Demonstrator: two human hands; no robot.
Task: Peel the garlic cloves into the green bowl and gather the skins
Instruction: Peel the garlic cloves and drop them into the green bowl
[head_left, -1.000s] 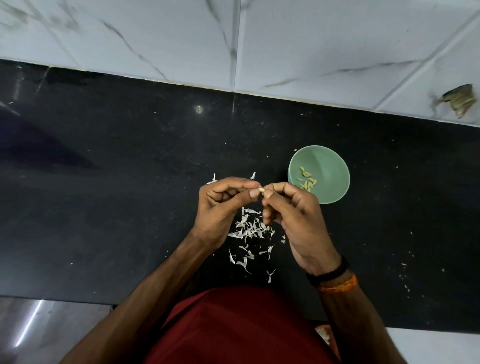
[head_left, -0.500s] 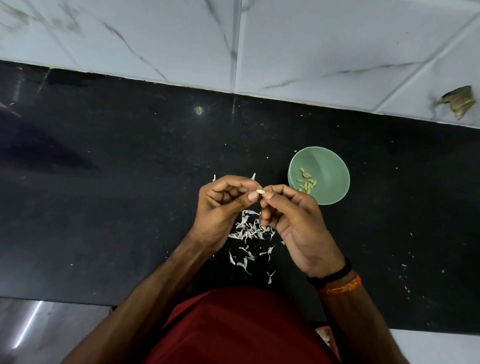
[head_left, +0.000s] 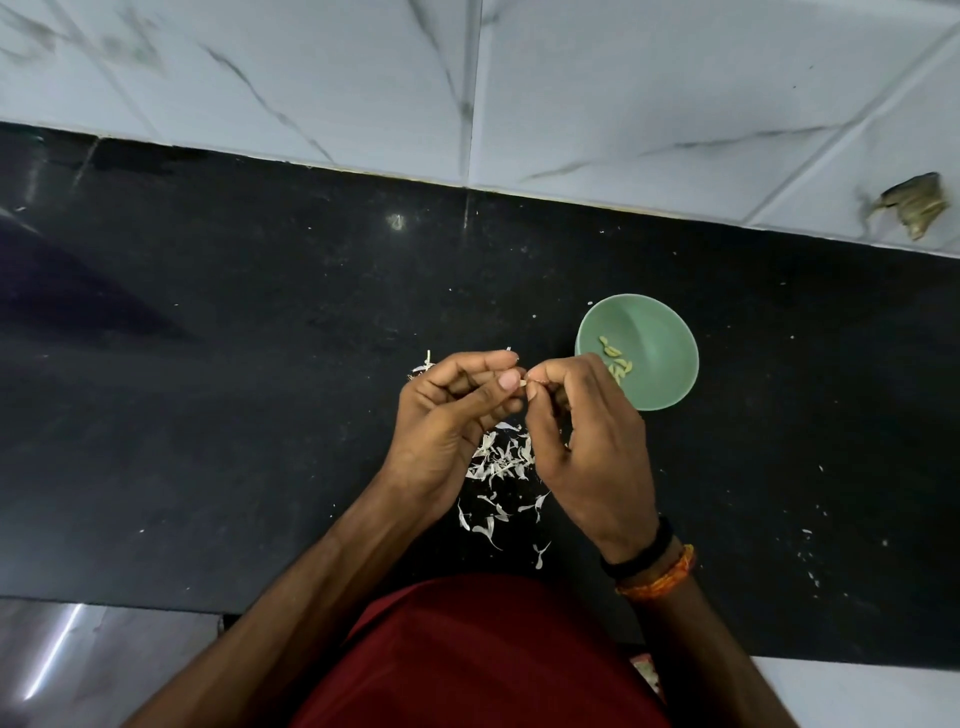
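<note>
Our left hand (head_left: 452, 415) and right hand (head_left: 587, 431) both pinch one tiny, light, slippery garlic clove (head_left: 523, 383) by its ends, bowl (head_left: 670, 364) at two o'clock.

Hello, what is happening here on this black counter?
A person is peeling garlic. The left hand and the right hand pinch one small clove between their fingers, held above the black counter. A few peeled cloves already lie in the green bowl, just right of the hands. The skins lie loose on the counter under the hands, not yet gathered.
</note>
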